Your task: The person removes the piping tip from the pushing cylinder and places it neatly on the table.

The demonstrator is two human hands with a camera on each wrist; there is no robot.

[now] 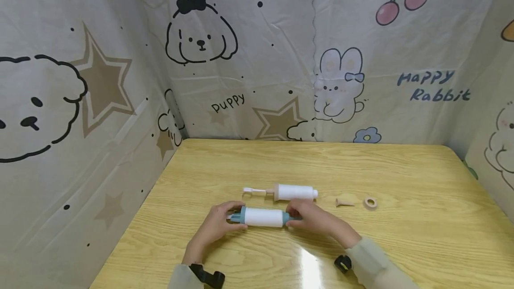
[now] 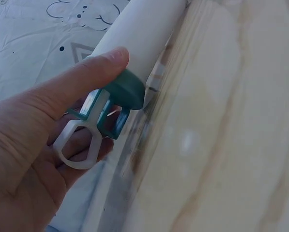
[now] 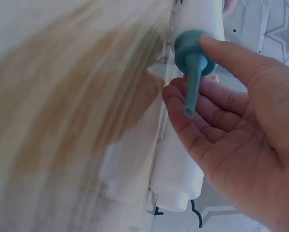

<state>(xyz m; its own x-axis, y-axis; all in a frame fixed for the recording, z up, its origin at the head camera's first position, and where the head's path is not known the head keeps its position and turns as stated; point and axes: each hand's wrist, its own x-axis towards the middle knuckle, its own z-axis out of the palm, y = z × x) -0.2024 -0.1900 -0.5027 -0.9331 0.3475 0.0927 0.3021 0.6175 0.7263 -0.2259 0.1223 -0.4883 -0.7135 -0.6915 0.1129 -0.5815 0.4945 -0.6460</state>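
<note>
A large syringe (image 1: 263, 217) with a white barrel and teal ends lies level, low over the table, between my two hands. My left hand (image 1: 217, 223) holds its handle end; in the left wrist view the thumb lies along the barrel and a white ring handle (image 2: 79, 145) shows by the palm. At the other end my right hand (image 1: 311, 216) grips the teal collar (image 3: 190, 44), the thumb on top and fingers curled below. The thin teal nozzle (image 3: 192, 92) sticks out toward the right palm.
Just behind lies a second white syringe (image 1: 295, 192) with a pale pink collar and extended plunger. Right of it are a small pink nozzle (image 1: 344, 202) and a pink ring (image 1: 370, 203) on the wooden table (image 1: 401, 244). Printed cloth walls (image 1: 281, 57) surround the table's back and sides.
</note>
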